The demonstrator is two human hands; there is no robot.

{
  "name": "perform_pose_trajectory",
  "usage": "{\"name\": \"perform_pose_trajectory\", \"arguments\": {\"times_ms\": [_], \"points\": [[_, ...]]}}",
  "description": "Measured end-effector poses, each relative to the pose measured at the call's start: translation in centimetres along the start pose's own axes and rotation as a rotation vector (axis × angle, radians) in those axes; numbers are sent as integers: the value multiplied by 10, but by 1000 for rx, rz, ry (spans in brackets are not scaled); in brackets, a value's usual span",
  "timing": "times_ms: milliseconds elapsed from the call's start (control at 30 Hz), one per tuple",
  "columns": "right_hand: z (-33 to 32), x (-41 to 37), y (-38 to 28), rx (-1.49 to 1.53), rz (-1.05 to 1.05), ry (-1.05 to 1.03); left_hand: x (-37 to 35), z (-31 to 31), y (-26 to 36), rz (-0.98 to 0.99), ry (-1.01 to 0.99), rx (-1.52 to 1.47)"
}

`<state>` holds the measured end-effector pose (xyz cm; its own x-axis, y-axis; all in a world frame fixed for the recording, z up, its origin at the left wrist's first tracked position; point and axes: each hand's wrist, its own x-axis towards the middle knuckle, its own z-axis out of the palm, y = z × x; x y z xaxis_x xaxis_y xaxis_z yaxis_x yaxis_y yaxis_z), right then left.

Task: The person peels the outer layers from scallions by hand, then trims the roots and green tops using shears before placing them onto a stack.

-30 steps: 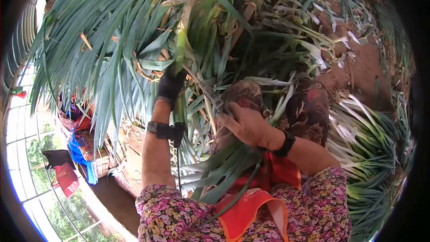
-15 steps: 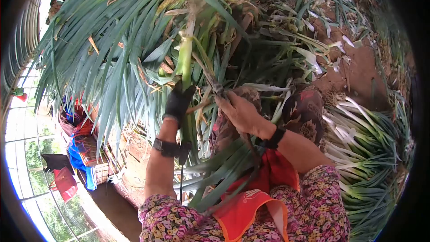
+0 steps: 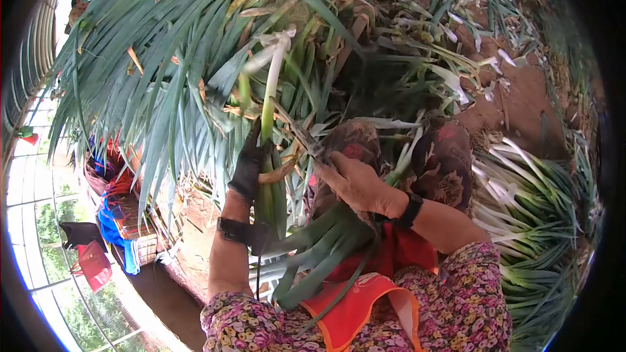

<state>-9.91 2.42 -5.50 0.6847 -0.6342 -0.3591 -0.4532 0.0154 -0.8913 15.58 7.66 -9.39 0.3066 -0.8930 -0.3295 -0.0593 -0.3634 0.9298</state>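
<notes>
My left hand (image 3: pixel 248 164), in a black glove, is closed around a large green onion (image 3: pixel 276 72). The onion's white shaft points up and away, and its green leaves hang back over my lap. A blurred pale strip of skin (image 3: pixel 259 58) sticks out beside the shaft. My bare right hand (image 3: pixel 362 182) is closed on a slim dark tool (image 3: pixel 303 135) that looks like an air gun, with its long tip angled at the onion just above my left hand. The tool's grip is hidden by my fingers.
A big heap of untrimmed green onions (image 3: pixel 169 58) rises in front and to the left. Cleaned onions (image 3: pixel 521 215) lie in a pile at right. Stripped leaves and white scraps (image 3: pixel 450 85) litter the soil. A red bag (image 3: pixel 94 267) hangs by the left netting.
The dull outer layer at the onion's upper end has come away, baring a clean white shaft, with loose skin blurred beside it. My left hand has shifted slightly left; my right hand slightly right and down.
</notes>
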Motion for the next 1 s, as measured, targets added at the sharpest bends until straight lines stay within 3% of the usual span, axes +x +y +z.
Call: {"name": "perform_pose_trajectory", "arguments": {"times_ms": [67,133,233,300,333,400,533,633,667,767,800,900,933,1000], "points": [[3,3,1,84,8,34,-3,-3,-7,-5,-17,1],[1,12,5,116,2,97,-17,17,34,-321,39,-270],[-5,42,11,166,4,156,-14,4,2,327,-59,654],[-8,61,11,293,64,113,-17,0,-11,359,-77,729],[-5,68,14,280,51,143,-20,1,-14,170,-65,498],[-2,79,16,253,24,201,-22,1,-17,-25,-49,234],[-9,97,15,349,10,188,-19,2,-27,-140,5,-20],[-12,113,20,430,-41,184,-18,-8,-49,63,-118,106],[-11,114,22,463,-37,174,-22,-11,-54,-21,-108,-97],[-13,98,14,513,-15,116,-32,-25,-71,81,-79,227],[-12,90,11,522,-7,92,-45,-13,-40,159,-26,431],[0,74,14,618,-26,105,-65,3,-19,185,49,440],[4,77,16,618,-44,136,-62,-7,-42,10,2,37],[3,80,11,656,-33,107,-63,-11,-46,-179,-6,-272]]}}
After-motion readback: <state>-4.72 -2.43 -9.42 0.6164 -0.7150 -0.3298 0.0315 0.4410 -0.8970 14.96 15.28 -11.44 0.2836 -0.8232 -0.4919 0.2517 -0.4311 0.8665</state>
